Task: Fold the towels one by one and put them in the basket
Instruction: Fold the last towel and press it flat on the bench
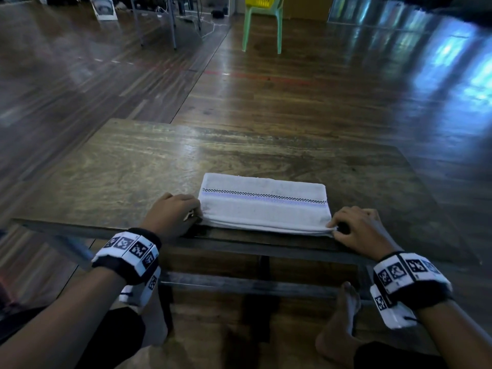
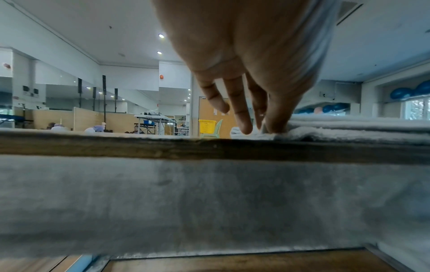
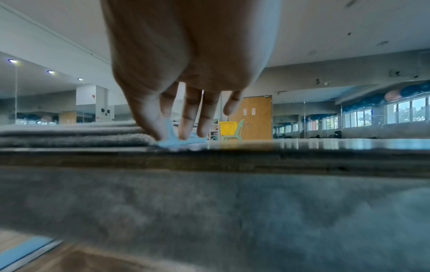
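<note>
A white towel [image 1: 263, 203] with a checked black and purple stripe lies folded in several layers at the near edge of the wooden table [image 1: 127, 166]. My left hand [image 1: 173, 213] pinches its near left corner, seen in the left wrist view as fingers [image 2: 277, 121] pressed into the towel [image 2: 349, 128]. My right hand [image 1: 356, 227] pinches the near right corner; the right wrist view shows fingers [image 3: 151, 127] holding the towel's edge [image 3: 172, 141]. A yellow basket [image 1: 259, 1] sits on a green chair [image 1: 262, 25] far across the floor.
The table is low, with a metal frame [image 1: 239, 283] under its near edge. My bare feet [image 1: 343, 323] rest on the wooden floor beneath. Desk legs and cables [image 1: 170, 22] stand at the far left of the room.
</note>
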A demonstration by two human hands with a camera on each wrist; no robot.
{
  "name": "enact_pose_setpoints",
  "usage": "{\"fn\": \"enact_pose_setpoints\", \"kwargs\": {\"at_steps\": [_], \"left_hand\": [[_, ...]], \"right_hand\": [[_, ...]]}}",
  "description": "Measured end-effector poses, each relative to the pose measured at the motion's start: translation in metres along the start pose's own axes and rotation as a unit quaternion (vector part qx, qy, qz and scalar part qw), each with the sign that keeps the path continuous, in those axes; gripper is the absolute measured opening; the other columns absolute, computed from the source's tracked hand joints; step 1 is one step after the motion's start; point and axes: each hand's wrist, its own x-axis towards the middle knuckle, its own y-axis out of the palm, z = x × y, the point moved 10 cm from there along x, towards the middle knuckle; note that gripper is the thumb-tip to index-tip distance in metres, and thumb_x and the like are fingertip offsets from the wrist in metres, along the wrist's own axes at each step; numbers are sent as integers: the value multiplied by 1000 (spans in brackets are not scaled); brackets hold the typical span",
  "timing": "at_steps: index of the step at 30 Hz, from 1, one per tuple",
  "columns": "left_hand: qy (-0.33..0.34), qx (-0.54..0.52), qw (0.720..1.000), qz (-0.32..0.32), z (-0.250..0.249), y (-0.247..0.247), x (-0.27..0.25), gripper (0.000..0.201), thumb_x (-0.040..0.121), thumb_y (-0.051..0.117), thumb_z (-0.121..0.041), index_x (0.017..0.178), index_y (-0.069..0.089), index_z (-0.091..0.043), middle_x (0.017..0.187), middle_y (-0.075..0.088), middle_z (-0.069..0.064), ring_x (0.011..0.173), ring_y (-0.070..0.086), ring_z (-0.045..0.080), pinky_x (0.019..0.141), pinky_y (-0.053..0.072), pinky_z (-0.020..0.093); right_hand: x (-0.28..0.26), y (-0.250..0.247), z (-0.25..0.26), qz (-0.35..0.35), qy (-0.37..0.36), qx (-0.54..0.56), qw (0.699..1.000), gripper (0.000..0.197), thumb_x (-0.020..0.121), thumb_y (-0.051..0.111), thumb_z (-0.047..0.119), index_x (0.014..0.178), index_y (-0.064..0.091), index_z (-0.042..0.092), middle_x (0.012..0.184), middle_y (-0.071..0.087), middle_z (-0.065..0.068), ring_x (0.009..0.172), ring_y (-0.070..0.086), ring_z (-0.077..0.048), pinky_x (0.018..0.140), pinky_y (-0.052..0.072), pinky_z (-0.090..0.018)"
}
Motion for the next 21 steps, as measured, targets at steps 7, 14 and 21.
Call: {"fn": "enact_pose_setpoints", "kwargs": {"at_steps": [7,14,21], "left_hand": [[39,38,978,-202,-11,-57,-5,19,83,49,-32,76,65,-24,82,67,-7,79,63,20,74,29,32],[31,37,996,-74,-2,-9,-8,12,70,78,-22,75,69,-28,84,70,-10,82,65,19,76,26,33],[23,14,998,-58,1,-7,-10,10,79,71,-23,86,69,-29,93,70,-11,85,65,14,75,34,32]], "right_hand": [[-5,-61,6,-216,-14,-39,975,20,71,74,15,88,66,21,89,67,3,87,62,-21,85,36,-45],[-10,-13,4,-96,-32,-99,990,24,63,83,24,79,67,32,82,67,9,82,64,-17,77,26,-33],[-10,-5,1,-39,-24,-68,997,19,79,70,29,97,68,33,96,66,10,98,60,-14,87,30,-35]]}}
